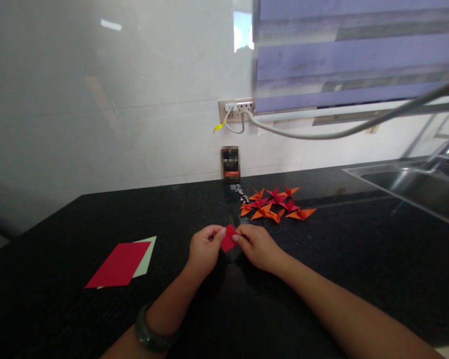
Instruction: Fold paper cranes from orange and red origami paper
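A small folded piece of red paper (229, 238) is held between both hands over the black countertop. My left hand (206, 245) pinches its left edge, thumb on top. On the right side, my right hand (257, 244) grips the same paper with its thumb lying across it. The fingers underneath are hidden. Just beyond the hands lies a group of several folded paper cranes (272, 204), some orange and some red. Off to the left rest a flat red paper sheet (119, 264) and a pale green sheet (145, 259) partly under it.
A dark upright box or phone (231, 163), blurred out, leans at the wall, with small shiny bits (242, 194) in front. A socket (236, 108) holds a plug and a grey cable (322, 133). A metal sink (415, 184) sits at the right.
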The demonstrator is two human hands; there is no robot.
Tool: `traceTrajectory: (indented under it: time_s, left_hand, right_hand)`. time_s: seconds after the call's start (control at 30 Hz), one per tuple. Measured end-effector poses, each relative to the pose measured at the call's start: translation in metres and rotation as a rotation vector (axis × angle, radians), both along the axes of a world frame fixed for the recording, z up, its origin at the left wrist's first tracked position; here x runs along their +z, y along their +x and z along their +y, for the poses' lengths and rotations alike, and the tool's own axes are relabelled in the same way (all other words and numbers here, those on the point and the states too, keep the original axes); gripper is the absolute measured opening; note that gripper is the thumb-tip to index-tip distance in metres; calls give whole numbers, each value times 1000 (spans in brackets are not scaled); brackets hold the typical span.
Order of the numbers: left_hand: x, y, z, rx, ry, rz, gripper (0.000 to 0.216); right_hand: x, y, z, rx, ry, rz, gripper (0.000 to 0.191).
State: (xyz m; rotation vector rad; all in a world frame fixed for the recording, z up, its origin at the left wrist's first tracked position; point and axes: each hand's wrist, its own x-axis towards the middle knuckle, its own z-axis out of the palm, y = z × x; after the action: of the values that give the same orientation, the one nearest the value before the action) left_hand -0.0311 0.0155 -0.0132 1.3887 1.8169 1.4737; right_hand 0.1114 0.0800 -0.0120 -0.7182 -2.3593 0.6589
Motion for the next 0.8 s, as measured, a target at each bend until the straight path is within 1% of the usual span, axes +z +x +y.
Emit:
traceTrajectory:
  time_s: [0.1,0.27,0.4,0.5,0.6,0.7,0.8]
  left_hand:
    - [0,2,-1,-38,0,-27,20]
    - [-2,1,1,-116,-28,-35,21]
    - [-3,0,1,-134,-33,-9,24]
    - [-3,2,0,-117,-35,-87,26]
    - [-3,4,1,-130,-48,-309,28]
    - [-3,6,1,-208,-79,-556,30]
    - [-2,8,1,-304,-106,-670,31]
  right_hand:
    - [0,0,1,-38,11,-5,22]
    - [0,-1,0,-30,-10,-29,20]
    - [1,-1,-1,-25,-10,13,23]
    - [2,0,-1,-40,-54,57,26]
    - [3,-1,0,-11,-187,132,30]
    - [3,-2,1,57,-429,246,30]
    - [3,-4,1,132,-624,364,32]
